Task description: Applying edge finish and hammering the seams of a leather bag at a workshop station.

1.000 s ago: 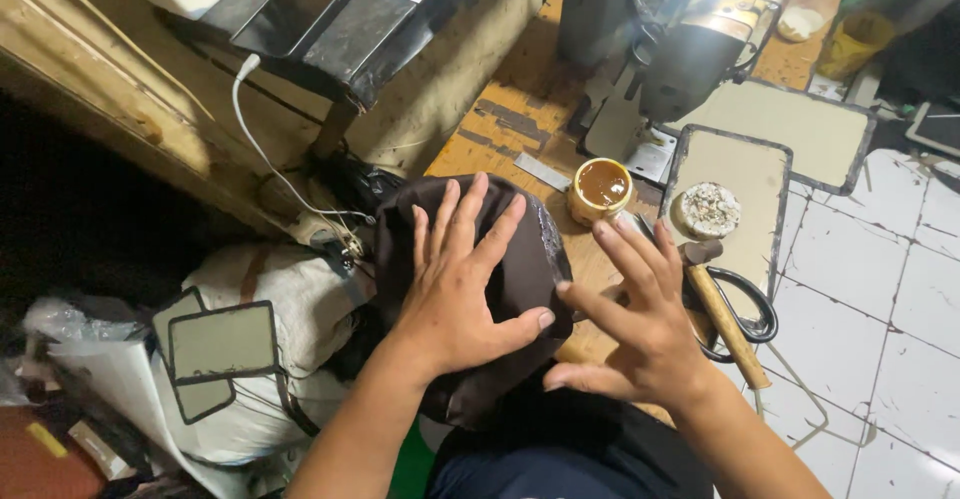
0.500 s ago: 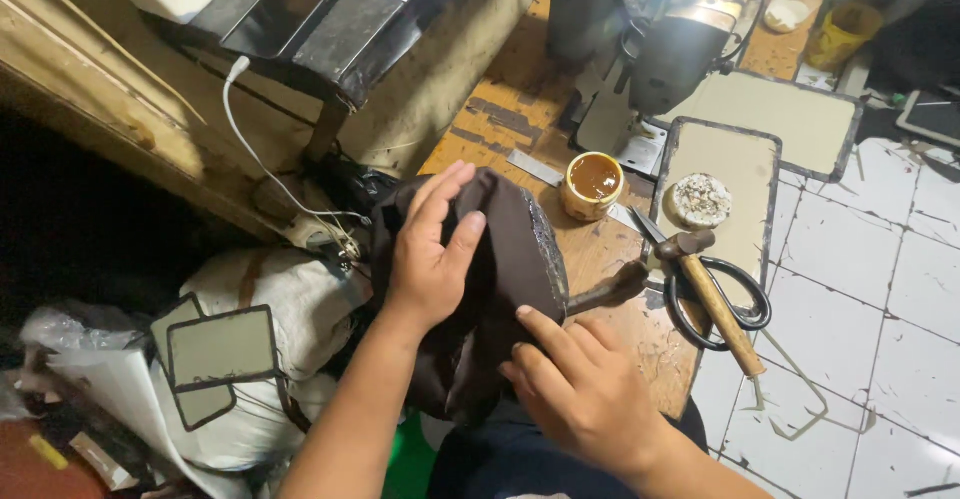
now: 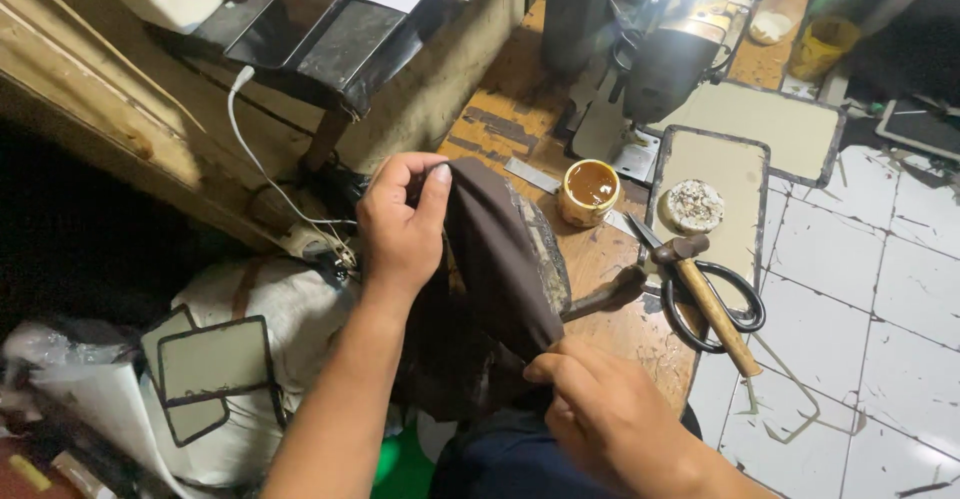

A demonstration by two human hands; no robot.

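Both hands grip a dark brown leather piece above the wooden bench.

The left hand [image 3: 400,229] pinches the upper edge of the dark brown leather piece [image 3: 500,259], thumb on its outer face; the right hand [image 3: 600,409] is closed on its lower corner. The piece lies between the hands, long axis running from upper left to lower right, over the near end of the wooden bench [image 3: 620,329]. Both hands touch it; neither is nearer. Just beyond it stands a small round tin of amber glue [image 3: 590,191]. A wooden-handled hammer [image 3: 700,294] lies across black scissors [image 3: 725,304] to the right. Pale rectangular panels with dark borders [image 3: 215,364] lie lower left; no label is legible.
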